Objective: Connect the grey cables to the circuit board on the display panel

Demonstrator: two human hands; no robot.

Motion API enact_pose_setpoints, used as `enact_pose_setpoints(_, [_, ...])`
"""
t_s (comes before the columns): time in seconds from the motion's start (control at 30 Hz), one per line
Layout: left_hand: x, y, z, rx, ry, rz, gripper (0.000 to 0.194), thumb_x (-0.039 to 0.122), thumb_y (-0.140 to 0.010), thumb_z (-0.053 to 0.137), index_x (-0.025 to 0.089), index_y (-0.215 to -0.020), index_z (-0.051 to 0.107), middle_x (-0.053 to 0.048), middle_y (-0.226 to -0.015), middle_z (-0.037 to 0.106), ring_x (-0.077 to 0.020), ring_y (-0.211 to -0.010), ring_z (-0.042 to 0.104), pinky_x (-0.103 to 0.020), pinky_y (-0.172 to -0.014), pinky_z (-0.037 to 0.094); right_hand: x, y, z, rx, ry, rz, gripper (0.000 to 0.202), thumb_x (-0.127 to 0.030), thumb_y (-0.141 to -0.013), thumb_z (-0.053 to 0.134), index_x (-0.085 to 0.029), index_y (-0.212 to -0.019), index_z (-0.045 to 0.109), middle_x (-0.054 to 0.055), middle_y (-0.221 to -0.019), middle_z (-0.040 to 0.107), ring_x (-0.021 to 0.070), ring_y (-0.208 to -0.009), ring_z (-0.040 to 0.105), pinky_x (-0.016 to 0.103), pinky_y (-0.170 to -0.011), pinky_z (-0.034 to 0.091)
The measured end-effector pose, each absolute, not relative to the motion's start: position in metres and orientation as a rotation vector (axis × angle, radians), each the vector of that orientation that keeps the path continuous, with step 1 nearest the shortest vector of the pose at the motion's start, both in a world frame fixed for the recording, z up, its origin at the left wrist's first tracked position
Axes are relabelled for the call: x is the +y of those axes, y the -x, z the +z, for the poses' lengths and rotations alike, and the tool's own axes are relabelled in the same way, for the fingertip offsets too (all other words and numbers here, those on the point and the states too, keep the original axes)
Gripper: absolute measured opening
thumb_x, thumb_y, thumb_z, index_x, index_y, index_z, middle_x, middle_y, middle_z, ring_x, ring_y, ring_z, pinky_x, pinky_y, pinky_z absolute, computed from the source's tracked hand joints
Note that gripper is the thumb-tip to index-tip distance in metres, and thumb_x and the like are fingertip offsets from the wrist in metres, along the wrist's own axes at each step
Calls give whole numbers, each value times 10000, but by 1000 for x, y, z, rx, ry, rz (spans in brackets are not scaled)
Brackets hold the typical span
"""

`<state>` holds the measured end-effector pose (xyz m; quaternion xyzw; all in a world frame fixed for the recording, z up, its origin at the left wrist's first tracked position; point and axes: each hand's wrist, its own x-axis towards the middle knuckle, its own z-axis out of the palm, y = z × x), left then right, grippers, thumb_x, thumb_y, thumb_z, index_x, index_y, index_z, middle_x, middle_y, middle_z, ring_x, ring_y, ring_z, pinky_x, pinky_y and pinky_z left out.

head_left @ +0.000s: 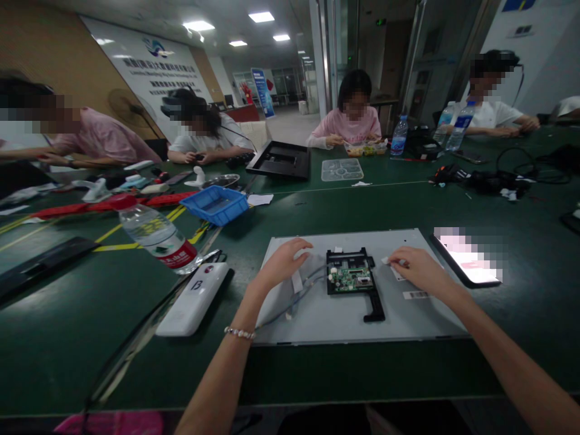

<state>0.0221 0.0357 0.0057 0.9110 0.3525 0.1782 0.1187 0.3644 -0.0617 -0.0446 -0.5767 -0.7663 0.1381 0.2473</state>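
Observation:
A flat grey display panel [312, 320] lies face down on the green table in front of me. Mounted at its middle is a black plastic bracket [374, 305] with a green circuit board [348, 279]. Blue-grey cables [312, 279] run from the board toward the panel's left side. Over the left part of the panel is my left hand [286, 264], fingers stretched and apart, holding nothing. To the right of the bracket, my right hand [414, 266] has its fingertips pinched at a small white strip [385, 260], beside a white label [399, 275].
A lit phone [469, 260] lies right of the panel. On the left are a white power bank [194, 300], a tilted-looking water bottle [158, 235] and a blue tray [216, 204]. A black frame [281, 160] and clear plastic lid [342, 170] lie farther back. Several people sit around the table.

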Motion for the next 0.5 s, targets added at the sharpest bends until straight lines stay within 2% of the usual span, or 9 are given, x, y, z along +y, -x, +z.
enact_pose_setpoints(0.23, [35, -71, 10, 990, -2823, 378, 239, 257, -868, 467, 197, -1073, 574, -49, -1065, 610, -192, -976, 568, -307, -870, 428, -62, -364, -45, -2097, 1571, 361, 191, -220, -814, 483, -226, -886, 660, 51, -930, 648, 180, -826, 594, 314, -722, 463])
enact_pose_setpoints(0.5, [40, -103, -1, 1024, -2947, 204, 188, 218, -852, 481, 181, -922, 651, -63, -913, 659, -193, -884, 604, -285, -804, 446, -63, -362, -40, -2083, 1568, 373, 178, -213, -810, 492, -226, -869, 660, 41, -926, 650, 174, -834, 596, 307, -732, 459])
